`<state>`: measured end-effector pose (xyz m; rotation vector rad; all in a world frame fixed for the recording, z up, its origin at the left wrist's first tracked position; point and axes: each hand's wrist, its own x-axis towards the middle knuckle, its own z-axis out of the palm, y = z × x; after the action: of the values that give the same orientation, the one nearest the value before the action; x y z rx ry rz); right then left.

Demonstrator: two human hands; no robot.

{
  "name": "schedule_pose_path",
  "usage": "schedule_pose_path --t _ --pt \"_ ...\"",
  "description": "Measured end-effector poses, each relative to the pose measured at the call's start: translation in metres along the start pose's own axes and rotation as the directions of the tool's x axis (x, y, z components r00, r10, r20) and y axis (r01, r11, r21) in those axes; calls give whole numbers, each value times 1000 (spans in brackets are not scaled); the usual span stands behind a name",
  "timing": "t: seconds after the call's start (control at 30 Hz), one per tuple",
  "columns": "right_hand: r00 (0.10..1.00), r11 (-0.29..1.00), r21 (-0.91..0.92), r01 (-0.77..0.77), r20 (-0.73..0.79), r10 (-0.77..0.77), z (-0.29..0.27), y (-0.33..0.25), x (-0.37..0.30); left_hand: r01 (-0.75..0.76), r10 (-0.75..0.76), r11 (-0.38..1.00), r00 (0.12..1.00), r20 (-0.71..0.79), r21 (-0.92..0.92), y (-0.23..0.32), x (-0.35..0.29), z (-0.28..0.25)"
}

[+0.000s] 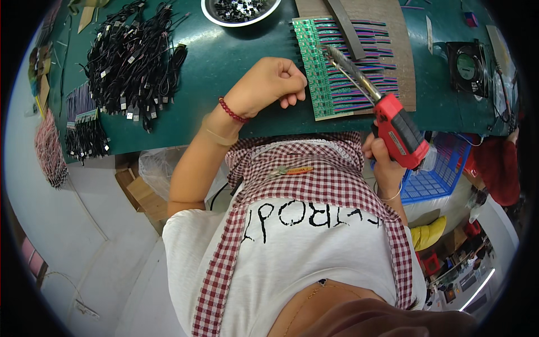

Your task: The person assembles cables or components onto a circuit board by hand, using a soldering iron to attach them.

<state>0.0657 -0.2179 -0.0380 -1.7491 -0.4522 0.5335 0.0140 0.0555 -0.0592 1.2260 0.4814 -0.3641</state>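
Note:
On a brown board [405, 73] lies a green panel of small circuit boards [314, 73], with rows of black, blue and pink wires [365, 78] running off to the right. My left hand [275, 84] is closed at the panel's left edge, its fingers curled; whatever they might hold is hidden. In my right hand [386, 165] is a red and black soldering gun [400, 132], gripped near the table's front edge. Its metal barrel slants up and left, and the tip is over the panel's upper part. A grey metal bar [345, 28] lies across the wires.
At the left are a heap of black cables [135, 62] and a smaller wired bundle [87, 132]. A white-rimmed bowl [241, 23] holds small black parts. A black fan [469, 67] stands at the right. Below the table's edge is a blue crate [429, 188].

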Motion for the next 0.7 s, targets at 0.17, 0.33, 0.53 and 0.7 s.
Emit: schedule_pose_path --t 0.17,0.33,0.53,0.7 --pt "996 998 -17 -60 58 61 -15 13 -18 53 -53 997 999 -13 54 7 8 -5" --pt "980 980 58 -192 69 188 -23 18 -28 50 -51 996 999 18 69 5 13 -9" --pt "981 984 -21 -175 80 176 -22 24 -28 38 -40 997 999 28 74 5 12 -10" --pt "987 988 -45 -146 64 149 -21 27 -27 31 -35 994 999 41 101 6 13 -11"
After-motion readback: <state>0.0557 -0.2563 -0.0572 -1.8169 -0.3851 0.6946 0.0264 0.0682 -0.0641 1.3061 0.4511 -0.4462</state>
